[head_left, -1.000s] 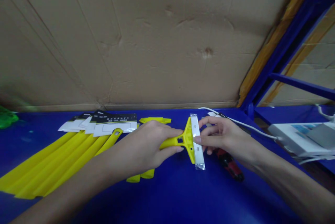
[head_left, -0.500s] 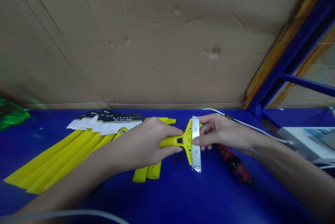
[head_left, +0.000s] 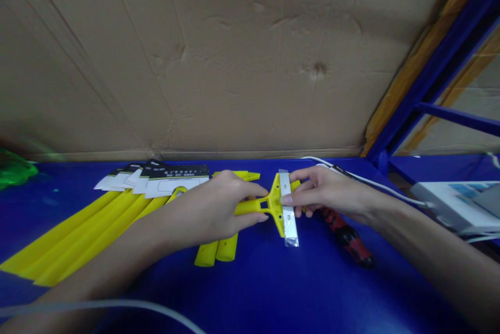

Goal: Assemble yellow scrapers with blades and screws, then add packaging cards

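I've got the scraper (head_left: 274, 208) over the table (head_left: 265, 287): left hand (head_left: 224, 203) wrapped round its handle (head_left: 248, 208), right hand (head_left: 318, 192) pinching the blade (head_left: 289, 223) on it. Reads light, stiff; clear film (head_left: 291, 242) probably slick. I'd grip handle and blade flats, not edges.

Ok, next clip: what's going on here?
A person is handling a yellow flat-headed tool above a blue table. The left hand grips its handle, while the right hand has its thumb on a pale strip lying across the wide head. Whether the strip is fastened can't be told. On the table, long yellow pieces lie to the left by printed cards, and a red and black tool lies near the right forearm.
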Available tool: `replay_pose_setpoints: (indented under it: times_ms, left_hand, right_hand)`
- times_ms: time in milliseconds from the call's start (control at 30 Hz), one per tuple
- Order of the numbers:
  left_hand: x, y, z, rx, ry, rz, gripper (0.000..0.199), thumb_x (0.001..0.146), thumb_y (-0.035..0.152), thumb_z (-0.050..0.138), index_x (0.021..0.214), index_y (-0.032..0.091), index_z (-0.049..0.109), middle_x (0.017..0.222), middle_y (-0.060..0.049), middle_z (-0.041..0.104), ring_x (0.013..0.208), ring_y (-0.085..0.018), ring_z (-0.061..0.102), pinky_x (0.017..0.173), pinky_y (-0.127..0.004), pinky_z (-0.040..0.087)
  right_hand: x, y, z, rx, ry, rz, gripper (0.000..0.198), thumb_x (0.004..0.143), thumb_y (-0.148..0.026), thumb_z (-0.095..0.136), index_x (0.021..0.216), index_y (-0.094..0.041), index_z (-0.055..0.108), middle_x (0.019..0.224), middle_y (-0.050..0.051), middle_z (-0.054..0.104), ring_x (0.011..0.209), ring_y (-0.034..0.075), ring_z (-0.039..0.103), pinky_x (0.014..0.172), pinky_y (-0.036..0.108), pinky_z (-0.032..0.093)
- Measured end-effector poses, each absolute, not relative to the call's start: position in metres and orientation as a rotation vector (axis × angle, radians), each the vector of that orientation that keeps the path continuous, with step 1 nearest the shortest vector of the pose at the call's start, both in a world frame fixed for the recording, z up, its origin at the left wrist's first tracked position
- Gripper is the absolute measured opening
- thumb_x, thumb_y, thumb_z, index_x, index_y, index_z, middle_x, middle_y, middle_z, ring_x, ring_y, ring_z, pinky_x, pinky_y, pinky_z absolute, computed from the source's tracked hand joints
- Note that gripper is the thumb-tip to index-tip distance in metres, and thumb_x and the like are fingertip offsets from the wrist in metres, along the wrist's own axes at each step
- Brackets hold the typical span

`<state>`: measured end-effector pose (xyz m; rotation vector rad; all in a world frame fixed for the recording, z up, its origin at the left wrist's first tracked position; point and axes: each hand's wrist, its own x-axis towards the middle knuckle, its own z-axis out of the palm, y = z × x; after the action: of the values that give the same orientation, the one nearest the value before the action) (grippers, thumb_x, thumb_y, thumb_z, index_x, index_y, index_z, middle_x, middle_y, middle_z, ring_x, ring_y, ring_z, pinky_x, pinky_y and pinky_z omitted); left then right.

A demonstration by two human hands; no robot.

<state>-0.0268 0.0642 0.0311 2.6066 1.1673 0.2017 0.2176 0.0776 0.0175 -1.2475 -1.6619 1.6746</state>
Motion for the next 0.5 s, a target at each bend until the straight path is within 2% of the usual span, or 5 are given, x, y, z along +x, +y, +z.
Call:
replay_pose_setpoints:
  times_ms: [100, 200, 267, 333, 500]
  left_hand:
    - [-0.032, 0.067, 0.03, 2.595, 1.241, 0.174, 0.048, 0.095, 0.053, 0.063, 0.13, 0.022, 0.074, 0.12, -0.008, 0.08, 0.108, -0.036, 0.072, 0.093, -0.048, 0.053]
    - [-0.036, 0.07, 0.029, 2.608, 1.261, 0.201, 0.047, 0.094, 0.052, 0.065, 0.128, 0.021, 0.075, 0.122, -0.009, 0.08, 0.113, -0.035, 0.071, 0.096, -0.048, 0.053]
    - [-0.037, 0.072, 0.029, 2.627, 1.259, 0.223, 0.042, 0.094, 0.047, 0.066, 0.123, 0.02, 0.077, 0.118, -0.008, 0.081, 0.11, -0.033, 0.072, 0.094, -0.046, 0.054]
    - [-0.038, 0.073, 0.029, 2.637, 1.269, 0.229, 0.039, 0.093, 0.046, 0.066, 0.119, 0.02, 0.078, 0.114, -0.008, 0.081, 0.106, -0.032, 0.074, 0.091, -0.046, 0.055]
    - [-0.038, 0.075, 0.026, 2.64, 1.267, 0.185, 0.036, 0.094, 0.048, 0.065, 0.113, 0.021, 0.079, 0.114, -0.008, 0.081, 0.099, -0.031, 0.075, 0.086, -0.045, 0.055]
  right_hand:
    - [0.223, 0.082, 0.022, -1.336, -1.669, 1.557, 0.032, 0.081, -0.043, 0.083, 0.095, -0.016, 0.075, 0.076, 0.005, 0.079, 0.062, 0.013, 0.068, 0.059, 0.023, 0.052]
    - [0.231, 0.089, 0.025, -1.505, -1.843, 1.08, 0.024, 0.092, -0.041, 0.07, 0.096, -0.017, 0.073, 0.076, 0.005, 0.079, 0.061, 0.015, 0.069, 0.056, 0.025, 0.05]
    - [0.235, 0.091, 0.023, -1.602, -2.061, 0.683, 0.011, 0.087, -0.03, 0.07, 0.087, -0.02, 0.07, 0.072, 0.004, 0.078, 0.063, 0.018, 0.07, 0.057, 0.026, 0.047]
    - [0.236, 0.091, 0.018, -1.666, -2.243, 0.411, 0.008, 0.08, -0.026, 0.073, 0.08, -0.021, 0.066, 0.072, 0.002, 0.077, 0.065, 0.02, 0.071, 0.059, 0.028, 0.045]
    - [0.226, 0.084, 0.009, -1.806, -2.371, 0.138, 0.01, 0.074, -0.029, 0.073, 0.078, -0.024, 0.065, 0.081, 0.004, 0.078, 0.078, 0.026, 0.072, 0.064, 0.031, 0.041]
